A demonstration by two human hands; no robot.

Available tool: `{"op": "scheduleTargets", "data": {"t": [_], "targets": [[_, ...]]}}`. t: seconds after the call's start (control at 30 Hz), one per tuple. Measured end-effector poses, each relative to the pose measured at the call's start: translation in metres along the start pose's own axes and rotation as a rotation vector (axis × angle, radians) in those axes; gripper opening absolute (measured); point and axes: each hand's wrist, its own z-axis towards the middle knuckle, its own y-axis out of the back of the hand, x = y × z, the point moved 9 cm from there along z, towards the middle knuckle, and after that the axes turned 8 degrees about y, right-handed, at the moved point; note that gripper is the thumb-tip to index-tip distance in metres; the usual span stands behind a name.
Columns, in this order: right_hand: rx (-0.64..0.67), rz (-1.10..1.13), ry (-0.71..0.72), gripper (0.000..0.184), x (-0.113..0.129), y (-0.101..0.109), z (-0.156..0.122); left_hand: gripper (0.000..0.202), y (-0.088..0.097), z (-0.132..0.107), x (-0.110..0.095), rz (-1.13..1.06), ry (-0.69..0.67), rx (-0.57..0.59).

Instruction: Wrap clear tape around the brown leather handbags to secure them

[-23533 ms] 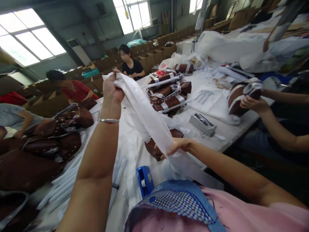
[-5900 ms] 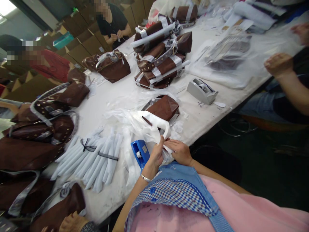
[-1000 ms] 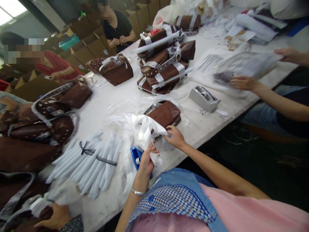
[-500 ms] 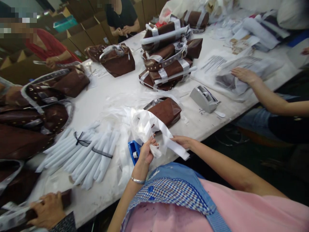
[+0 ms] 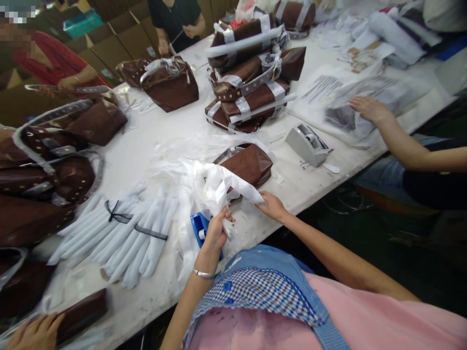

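Note:
My left hand is closed on a bunched end of white wrapping paper at the near table edge, just over a blue tape dispenser. My right hand pinches the far end of the same white strip, stretched to the right. A small brown leather bag lies right behind the paper. A bundle of white paper rolls tied with black ribbon lies to the left.
Wrapped brown bags are stacked at mid table, another brown bag behind-left, more bags at far left. A grey tape dispenser sits right. A co-worker's hand presses plastic sheets; another hand is at bottom left.
My right hand has moved back up toward the brown bag with the strip's end. The left hand stays closed on the paper. The co-worker's hand at right has lowered onto the plastic.

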Motion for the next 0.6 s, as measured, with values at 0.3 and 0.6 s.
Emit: {"op": "scheduleTargets", "data": {"t": [0.3, 0.6], "targets": [[0.096, 0.157, -0.106, 0.032, -0.022, -0.02, 0.013, 0.023, -0.002, 0.003, 0.003, -0.001, 0.026, 0.022], [0.054, 0.469, -0.224, 0.05, -0.025, -0.049, 0.025, 0.022, 0.001, 0.002, 0.009, -0.01, 0.038, 0.025]]}}
